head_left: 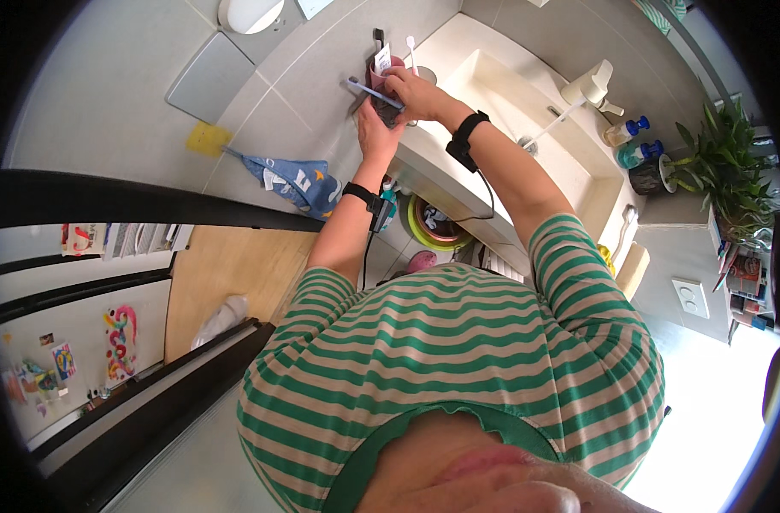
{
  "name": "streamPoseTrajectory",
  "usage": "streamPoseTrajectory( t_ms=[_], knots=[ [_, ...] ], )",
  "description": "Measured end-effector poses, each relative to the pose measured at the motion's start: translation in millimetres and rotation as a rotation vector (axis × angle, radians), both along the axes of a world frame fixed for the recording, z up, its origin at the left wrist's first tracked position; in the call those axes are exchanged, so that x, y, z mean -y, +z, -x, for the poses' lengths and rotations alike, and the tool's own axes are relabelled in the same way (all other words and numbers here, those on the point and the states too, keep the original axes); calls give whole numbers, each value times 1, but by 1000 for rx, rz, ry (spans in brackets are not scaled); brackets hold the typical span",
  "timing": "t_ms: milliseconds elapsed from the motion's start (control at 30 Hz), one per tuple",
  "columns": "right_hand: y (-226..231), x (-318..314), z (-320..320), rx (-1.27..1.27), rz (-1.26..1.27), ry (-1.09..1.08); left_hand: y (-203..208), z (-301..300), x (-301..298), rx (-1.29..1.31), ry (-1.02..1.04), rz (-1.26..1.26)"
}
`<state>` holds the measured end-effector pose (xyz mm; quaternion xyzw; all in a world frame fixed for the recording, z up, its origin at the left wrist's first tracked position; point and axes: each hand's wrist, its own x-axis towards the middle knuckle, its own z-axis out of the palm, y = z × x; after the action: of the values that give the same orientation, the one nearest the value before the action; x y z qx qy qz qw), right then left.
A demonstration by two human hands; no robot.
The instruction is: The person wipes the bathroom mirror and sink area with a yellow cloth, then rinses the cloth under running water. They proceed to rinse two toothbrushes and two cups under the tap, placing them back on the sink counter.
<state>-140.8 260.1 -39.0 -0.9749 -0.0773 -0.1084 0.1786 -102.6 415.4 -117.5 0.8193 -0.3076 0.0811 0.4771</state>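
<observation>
At the left end of the washbasin counter, my left hand [378, 137] is closed around a dark cup [385, 112], gripping it from the near side. A pale blue-purple toothbrush [371, 91] lies slanted across that cup, bristle end to the left. Its handle end meets my right hand [417, 96], whose curled fingers seem closed on it; the exact grip is partly hidden. Just beyond, a pink cup [376, 73] holds a white tube [383, 58] and a dark-headed brush [379, 37]. A white toothbrush [411, 44] stands beside a greyish cup [428, 75].
A cream basin [484, 81] with a faucet [587, 84] lies right of my hands. Farther right are two blue-topped pump bottles [627, 130] and a potted plant [723, 171]. A blue cloth [296, 181] hangs on the left wall. Below the counter sits a green-rimmed basin [416, 227].
</observation>
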Motion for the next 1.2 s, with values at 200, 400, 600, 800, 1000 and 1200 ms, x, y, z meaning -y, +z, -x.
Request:
streamPoseTrajectory(
  t_ms=[200,400,600,800,1000,1200],
  knots=[
    [14,14,39,252,-75,-132,-2,6,2,-126,38,-31],
    [-1,29,43,138,38,-276,-9,17,-5,-29,9,34],
    [7,32,72,268,-111,-386,20,73,-43,-86,-50,3],
    [62,19,188,267,-367,-414,92,124,-10,35,-436,178],
    [107,7,294,471,-743,-662,153,171,54,-178,-882,141],
    [125,34,376,463,-1094,-564,165,256,79,-272,-1290,7]
  ],
)
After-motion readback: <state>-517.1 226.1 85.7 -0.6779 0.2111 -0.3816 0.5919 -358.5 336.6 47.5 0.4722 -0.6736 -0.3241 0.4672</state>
